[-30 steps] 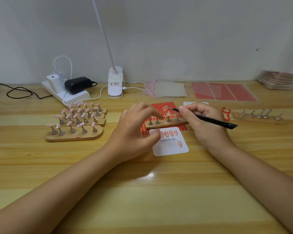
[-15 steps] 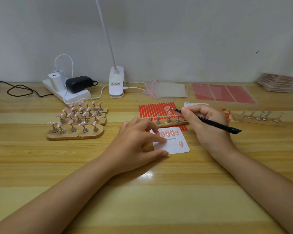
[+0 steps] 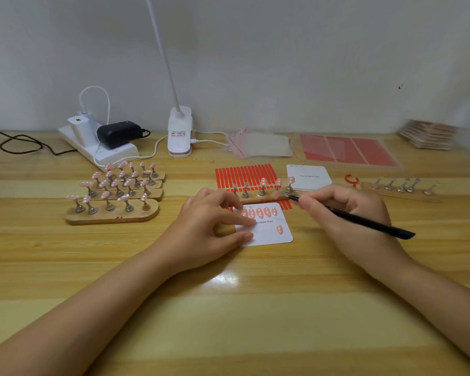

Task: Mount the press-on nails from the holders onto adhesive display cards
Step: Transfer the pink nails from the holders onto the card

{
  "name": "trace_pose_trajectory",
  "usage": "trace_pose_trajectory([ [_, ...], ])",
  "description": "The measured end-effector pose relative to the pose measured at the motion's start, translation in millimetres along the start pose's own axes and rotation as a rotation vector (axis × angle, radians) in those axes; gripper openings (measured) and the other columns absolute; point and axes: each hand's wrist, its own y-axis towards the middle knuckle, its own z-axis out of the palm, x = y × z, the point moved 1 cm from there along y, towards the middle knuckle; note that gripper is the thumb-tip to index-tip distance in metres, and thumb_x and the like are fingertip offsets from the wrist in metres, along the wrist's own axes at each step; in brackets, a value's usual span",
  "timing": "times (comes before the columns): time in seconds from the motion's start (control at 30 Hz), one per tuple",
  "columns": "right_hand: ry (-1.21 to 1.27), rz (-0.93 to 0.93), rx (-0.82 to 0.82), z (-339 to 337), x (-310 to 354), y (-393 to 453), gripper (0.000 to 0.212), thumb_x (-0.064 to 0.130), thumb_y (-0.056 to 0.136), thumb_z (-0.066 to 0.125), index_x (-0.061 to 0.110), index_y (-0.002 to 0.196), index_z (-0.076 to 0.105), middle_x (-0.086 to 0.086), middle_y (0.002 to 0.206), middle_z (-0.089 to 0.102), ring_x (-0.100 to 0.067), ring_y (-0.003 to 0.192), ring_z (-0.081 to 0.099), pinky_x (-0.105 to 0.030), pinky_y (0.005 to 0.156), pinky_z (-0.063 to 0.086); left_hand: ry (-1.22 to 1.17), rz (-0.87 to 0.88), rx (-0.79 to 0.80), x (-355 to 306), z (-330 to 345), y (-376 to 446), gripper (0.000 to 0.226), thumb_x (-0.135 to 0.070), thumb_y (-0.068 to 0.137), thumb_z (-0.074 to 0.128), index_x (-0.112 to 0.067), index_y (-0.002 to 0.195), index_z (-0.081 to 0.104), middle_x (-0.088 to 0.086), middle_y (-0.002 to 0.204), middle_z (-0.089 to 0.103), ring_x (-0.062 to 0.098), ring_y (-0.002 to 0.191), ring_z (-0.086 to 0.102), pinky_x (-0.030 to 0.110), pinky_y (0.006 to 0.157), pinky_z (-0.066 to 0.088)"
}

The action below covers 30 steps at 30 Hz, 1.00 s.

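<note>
Left hand presses fingertips flat on card; right hand pinches tool, blurred nail at its tip, near holder. Nail likely light, slippery, rigid: lift by edge

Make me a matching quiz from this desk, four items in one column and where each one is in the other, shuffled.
Things
1. white display card with mounted pink nails
2. thin black tool
3. black power adapter
4. blank white card

Places
A. on the white power strip
B. under the left hand's fingers
C. behind the right hand
D. held in the right hand

Pairs: 1-B, 2-D, 3-A, 4-C
</note>
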Motion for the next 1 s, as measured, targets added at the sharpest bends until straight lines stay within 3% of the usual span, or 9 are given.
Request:
trace_pose_trajectory([
  [0.13,-0.079,-0.103,0.051,-4,-1,-12,0.017,0.019,0.078,0.072,0.035,0.074,0.067,0.024,0.075,0.068,0.009,0.076,0.062,-0.001,0.068,0.039,-0.01,0.001,-0.016,0,1,0,0.025,-0.034,0.081,0.069,-0.032,0.106,0.07,-0.014,0.107,0.053,0.007,0.102,0.039,0.031,0.093,0.028],
  [0.23,-0.206,-0.273,0.11,-3,-2,-13,0.005,0.019,0.078,0.069,0.022,0.081,0.072,0.015,0.074,0.066,0.002,0.074,0.061,-0.004,0.069,0.041,-0.019,0.004,-0.023,0,1,0,0.025,-0.034,0.08,0.068,-0.032,0.105,0.07,-0.015,0.106,0.054,0.008,0.101,0.039,0.032,0.093,0.029],
  [0.47,-0.32,-0.448,0.195,-3,-6,-13,0.023,0.029,0.086,0.06,0.01,0.083,0.074,-0.002,0.074,0.067,-0.012,0.067,0.064,-0.026,0.064,0.049,-0.044,-0.005,-0.024,-1,1,0,0.024,-0.032,0.08,0.069,-0.031,0.104,0.071,-0.015,0.106,0.054,0.007,0.099,0.039,0.035,0.094,0.031],
  [0.63,-0.39,-0.531,0.242,-6,-10,-12,0.009,0.016,0.083,0.067,0.01,0.085,0.073,-0.002,0.077,0.066,-0.011,0.069,0.064,-0.026,0.064,0.05,-0.052,-0.016,-0.028,-2,1,0,0.023,-0.03,0.08,0.07,-0.03,0.103,0.071,-0.014,0.106,0.055,0.008,0.099,0.039,0.035,0.094,0.032],
  [0.87,-0.463,-0.602,0.28,-8,-11,-12,0.01,0.015,0.084,0.066,0.011,0.087,0.074,-0.003,0.077,0.064,-0.01,0.067,0.061,-0.018,0.066,0.048,-0.063,-0.018,-0.027,-2,0,-1,0.023,-0.029,0.08,0.07,-0.028,0.103,0.071,-0.012,0.107,0.055,0.01,0.1,0.041,0.035,0.094,0.032],
  [1.0,-0.476,-0.639,0.295,-9,-11,-13,0.011,0.013,0.084,0.065,0.007,0.085,0.074,-0.006,0.075,0.064,-0.015,0.064,0.06,-0.023,0.062,0.05,-0.071,-0.019,-0.024,-2,1,0,0.023,-0.028,0.08,0.07,-0.027,0.103,0.071,-0.01,0.107,0.056,0.012,0.101,0.042,0.037,0.095,0.033],
])
